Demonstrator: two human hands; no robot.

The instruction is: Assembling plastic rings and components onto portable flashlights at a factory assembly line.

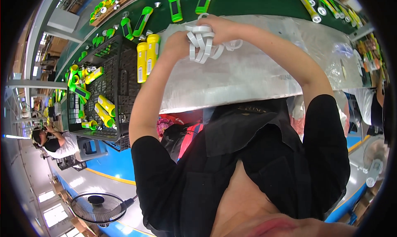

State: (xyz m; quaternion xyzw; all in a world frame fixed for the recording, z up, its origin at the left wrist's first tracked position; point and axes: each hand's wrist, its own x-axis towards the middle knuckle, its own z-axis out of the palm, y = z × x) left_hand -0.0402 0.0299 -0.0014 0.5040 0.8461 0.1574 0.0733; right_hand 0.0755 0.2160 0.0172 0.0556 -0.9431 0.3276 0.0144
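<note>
A bunch of white plastic rings (201, 44) is gathered between my two hands, above the plastic-covered worktop (248, 77). My left hand (177, 44) closes on the left side of the bunch, its fingertips partly hidden behind the rings. From the upper right, my right hand (221, 28) grips the same bunch with bent fingers. A few more loose white rings lie on the plastic just right of the bunch. Two yellow flashlights (147, 57) rest side by side close to my left forearm.
A black crate (120, 92) with yellow and green flashlights stands at the left. Green flashlights (175, 9) lie along the green conveyor belt (244, 5) beyond my hands, and several more are at the far right. A floor fan (98, 208) and a seated person (58, 142) are lower left.
</note>
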